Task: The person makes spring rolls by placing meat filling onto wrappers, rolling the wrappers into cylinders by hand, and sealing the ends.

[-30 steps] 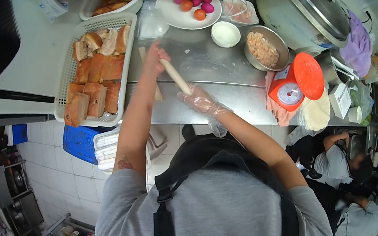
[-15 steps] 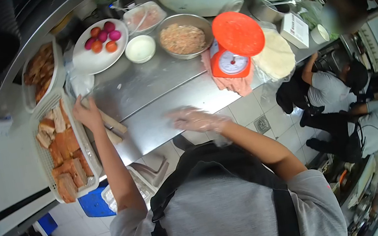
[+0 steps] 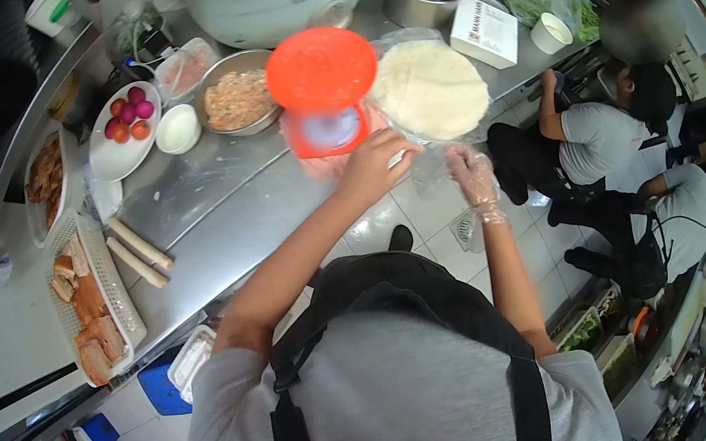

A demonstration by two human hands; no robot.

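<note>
A stack of round, pale wrapper sheets lies in a clear plastic bag at the table's front edge. My bare left hand is at the bag's near edge, thumb and fingers closed on the loose plastic. Just to the right, my right hand in a clear plastic glove has its fingers closed at the same plastic; its fingertips are partly blurred. A red kitchen scale stands on a pink cloth beyond my left hand. Two pale rolled sticks rest on the steel table at left.
Further back are a bowl of shredded filling, a small white bowl, a plate of tomatoes and onions, a large pot and a white box. A basket of meat slabs sits left. Co-workers crouch at right.
My left hand has moved from beside the meat basket, rightward to the wrapper bag. My gloved right hand has also moved right, onto the plastic. The view has shifted to the right.
</note>
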